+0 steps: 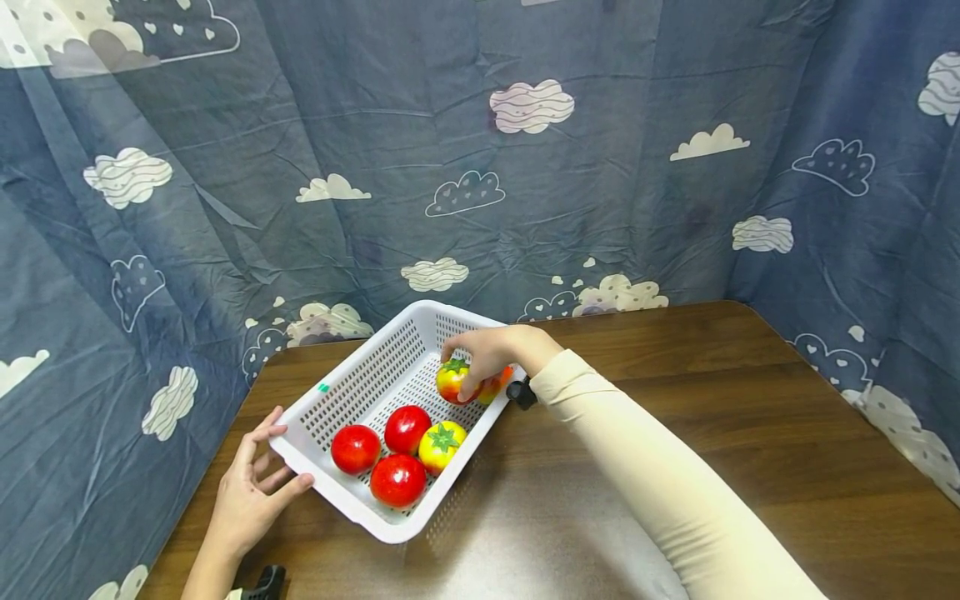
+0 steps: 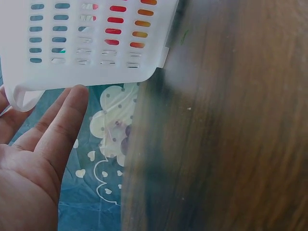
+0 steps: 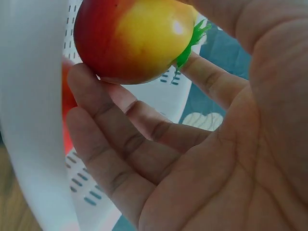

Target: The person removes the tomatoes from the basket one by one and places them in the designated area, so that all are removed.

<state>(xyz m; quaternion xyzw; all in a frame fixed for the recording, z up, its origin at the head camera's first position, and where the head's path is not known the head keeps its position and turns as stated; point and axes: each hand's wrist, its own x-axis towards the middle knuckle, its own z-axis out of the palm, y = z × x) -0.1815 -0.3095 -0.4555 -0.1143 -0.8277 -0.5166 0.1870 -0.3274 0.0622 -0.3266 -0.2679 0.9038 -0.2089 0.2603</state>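
Note:
My right hand (image 1: 487, 354) reaches into the far right part of a white plastic basket (image 1: 397, 533). Its thumb and fingers hold a red-and-yellow tomato (image 3: 139, 38) with a green leafy top. Beside that hand, an orange-red tomato (image 1: 497, 385) is partly hidden. My left hand (image 1: 251, 483) holds the basket's near left corner, its fingers on the rim and its thumb on the near side. Several other tomatoes lie together in the near half, such as a glossy red tomato (image 1: 397, 481) and a yellow tomato (image 1: 442, 446) with a green star-shaped top.
The basket has slotted walls and stands on a brown wooden table (image 1: 637, 400), towards its left side. Behind and beside the table hangs a blue curtain (image 1: 600, 208) with cloud prints. A dark wrist strap (image 1: 266, 583) shows below the left hand.

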